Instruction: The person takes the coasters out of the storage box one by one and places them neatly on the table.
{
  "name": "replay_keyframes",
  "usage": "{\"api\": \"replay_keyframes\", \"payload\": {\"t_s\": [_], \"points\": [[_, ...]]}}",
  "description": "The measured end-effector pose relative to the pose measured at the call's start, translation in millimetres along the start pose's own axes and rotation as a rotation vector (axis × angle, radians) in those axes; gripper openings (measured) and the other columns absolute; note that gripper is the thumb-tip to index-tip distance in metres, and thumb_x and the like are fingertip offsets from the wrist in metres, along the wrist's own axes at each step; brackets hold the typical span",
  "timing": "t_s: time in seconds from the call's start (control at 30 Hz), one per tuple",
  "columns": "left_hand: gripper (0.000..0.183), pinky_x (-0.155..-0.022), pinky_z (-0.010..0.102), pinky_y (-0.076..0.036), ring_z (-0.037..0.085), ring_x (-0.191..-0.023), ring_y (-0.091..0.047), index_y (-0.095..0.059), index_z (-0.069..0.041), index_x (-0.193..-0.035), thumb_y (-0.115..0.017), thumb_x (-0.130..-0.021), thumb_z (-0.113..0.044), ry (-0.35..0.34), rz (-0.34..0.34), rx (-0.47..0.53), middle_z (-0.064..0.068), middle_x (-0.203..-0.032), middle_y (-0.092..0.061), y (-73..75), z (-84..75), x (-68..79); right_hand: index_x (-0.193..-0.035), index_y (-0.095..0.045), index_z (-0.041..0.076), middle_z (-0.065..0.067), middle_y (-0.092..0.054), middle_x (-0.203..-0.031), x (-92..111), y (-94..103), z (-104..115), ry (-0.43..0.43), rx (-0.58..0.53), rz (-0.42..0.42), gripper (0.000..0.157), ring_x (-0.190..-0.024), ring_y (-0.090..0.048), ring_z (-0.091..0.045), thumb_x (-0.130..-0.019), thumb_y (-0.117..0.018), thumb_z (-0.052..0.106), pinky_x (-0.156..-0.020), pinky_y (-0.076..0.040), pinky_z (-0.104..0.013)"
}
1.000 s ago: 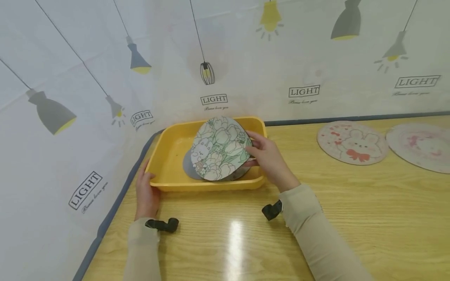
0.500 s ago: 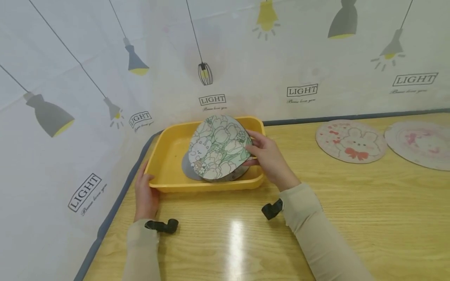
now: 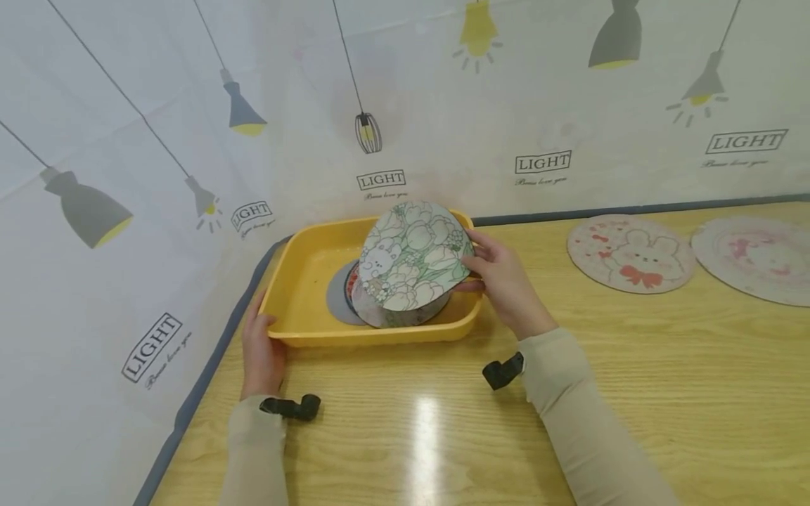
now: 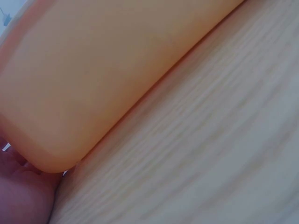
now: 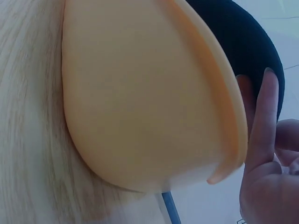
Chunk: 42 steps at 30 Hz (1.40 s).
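In the head view my right hand (image 3: 506, 281) pinches the right edge of a round mat (image 3: 418, 256) printed with pale tulips and a small bunny. The mat is tilted above the yellow tray (image 3: 297, 281); its black underside (image 5: 247, 42) shows in the right wrist view, with fingers beneath it. More round mats (image 3: 411, 318) lie overlapped inside the tray, among them a grey one (image 3: 338, 301) and one with a red-patterned edge, mostly covered. My left hand (image 3: 261, 355) holds the tray's near left corner, thumb at the rim; the left wrist view shows the palm against that corner.
On the wooden table (image 3: 633, 386) to the right lie a pink bunny mat with a red bow (image 3: 633, 254) and another pink round mat (image 3: 759, 258). Behind and to the left stands a white wall covering (image 3: 443, 105) printed with lamps, with a dark strip along the table's edge.
My right hand has moved the tulip mat right and slightly up, uncovering more of the mats beneath, including the red-patterned edge. My left hand stays at the tray's corner.
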State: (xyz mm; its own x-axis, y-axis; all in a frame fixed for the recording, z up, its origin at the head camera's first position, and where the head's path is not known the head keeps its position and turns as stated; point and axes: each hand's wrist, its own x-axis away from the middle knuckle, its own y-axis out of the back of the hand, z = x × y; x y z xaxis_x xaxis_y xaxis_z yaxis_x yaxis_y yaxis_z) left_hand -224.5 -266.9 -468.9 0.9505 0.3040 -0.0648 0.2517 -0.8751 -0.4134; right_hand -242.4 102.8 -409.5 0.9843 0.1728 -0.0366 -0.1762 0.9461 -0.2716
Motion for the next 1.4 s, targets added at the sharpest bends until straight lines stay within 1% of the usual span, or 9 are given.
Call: {"api": "replay_keyframes", "payload": {"t_s": [0.13,0.3,0.5,0.7,1.0,1.1,1.27,1.4], "points": [[0.057,-0.09,0.034,-0.034,0.028,-0.115,-0.037,-0.04,-0.013,-0.135,-0.028,-0.081,0.003,-0.003,0.01,0.0,0.006,-0.136,-0.036,-0.7,-0.4,0.3,-0.136,-0.038,0.015,-0.015,-0.046,-0.127,-1,6.9,1,-0.001,-0.005,-0.029,0.046,-0.083,-0.061,-0.02,-0.092,-0.042,0.004,-0.067,-0.05,-0.031],[0.057,-0.091,0.035,-0.033,0.028,-0.116,-0.036,-0.039,-0.012,-0.135,-0.028,-0.081,0.004,-0.013,0.015,-0.004,0.006,-0.135,-0.036,-1.3,-0.3,0.2,-0.135,-0.039,0.015,-0.014,-0.047,-0.126,-1,15.8,3,-0.004,-0.053,-0.057,0.045,-0.084,-0.062,-0.019,-0.092,-0.042,0.003,-0.066,-0.05,-0.029],[0.057,-0.091,0.035,-0.033,0.028,-0.116,-0.036,-0.039,-0.012,-0.135,-0.027,-0.082,0.004,-0.013,0.017,-0.001,0.006,-0.136,-0.036,-0.4,-0.7,0.4,-0.137,-0.036,0.014,-0.016,-0.046,-0.127,0,27.0,6,-0.009,-0.122,-0.065,0.047,-0.082,-0.062,-0.017,-0.092,-0.042,0.003,-0.065,-0.05,-0.029],[0.057,-0.09,0.035,-0.033,0.029,-0.115,-0.036,-0.04,-0.012,-0.134,-0.027,-0.081,0.004,-0.011,0.017,0.003,0.007,-0.135,-0.036,-0.8,-1.0,0.5,-0.137,-0.036,0.01,-0.016,-0.048,-0.124,2,39.7,7,-0.01,-0.164,-0.071,0.047,-0.079,-0.062,-0.017,-0.091,-0.043,0.002,-0.066,-0.05,-0.029],[0.057,-0.088,0.034,-0.035,0.029,-0.114,-0.037,-0.041,-0.013,-0.134,-0.028,-0.081,0.004,-0.016,0.021,-0.009,0.008,-0.135,-0.036,-0.5,0.9,-1.3,-0.136,-0.037,0.01,-0.012,-0.05,-0.117,2,58.9,8,-0.035,-0.182,-0.138,0.047,-0.075,-0.062,-0.015,-0.091,-0.044,0.002,-0.062,-0.05,-0.026],[0.057,-0.088,0.033,-0.036,0.028,-0.113,-0.039,-0.041,-0.013,-0.133,-0.028,-0.081,0.003,-0.017,0.02,-0.014,0.008,-0.135,-0.037,-0.4,1.3,-1.8,-0.135,-0.039,0.012,-0.01,-0.048,-0.12,1,64.9,5,-0.051,-0.158,-0.15,0.046,-0.074,-0.061,-0.014,-0.09,-0.044,0.003,-0.062,-0.05,-0.026],[0.056,-0.09,0.034,-0.034,0.027,-0.115,-0.038,-0.04,-0.014,-0.134,-0.028,-0.082,0.002,-0.004,0.02,-0.016,0.007,-0.135,-0.036,-0.3,0.7,0.3,-0.135,-0.04,0.014,-0.009,-0.041,-0.128,0,71.8,-2,-0.078,-0.154,-0.141,0.046,-0.075,-0.061,-0.014,-0.091,-0.044,0.003,-0.063,-0.05,-0.027],[0.055,-0.091,0.034,-0.033,0.027,-0.118,-0.035,-0.039,-0.014,-0.135,-0.027,-0.083,0.002,0.005,0.022,-0.026,0.005,-0.136,-0.035,-0.9,-0.1,0.7,-0.136,-0.039,0.013,-0.009,-0.042,-0.125,2,74.7,-2,-0.066,-0.161,-0.169,0.046,-0.073,-0.061,-0.014,-0.091,-0.044,0.004,-0.062,-0.05,-0.027]]}}
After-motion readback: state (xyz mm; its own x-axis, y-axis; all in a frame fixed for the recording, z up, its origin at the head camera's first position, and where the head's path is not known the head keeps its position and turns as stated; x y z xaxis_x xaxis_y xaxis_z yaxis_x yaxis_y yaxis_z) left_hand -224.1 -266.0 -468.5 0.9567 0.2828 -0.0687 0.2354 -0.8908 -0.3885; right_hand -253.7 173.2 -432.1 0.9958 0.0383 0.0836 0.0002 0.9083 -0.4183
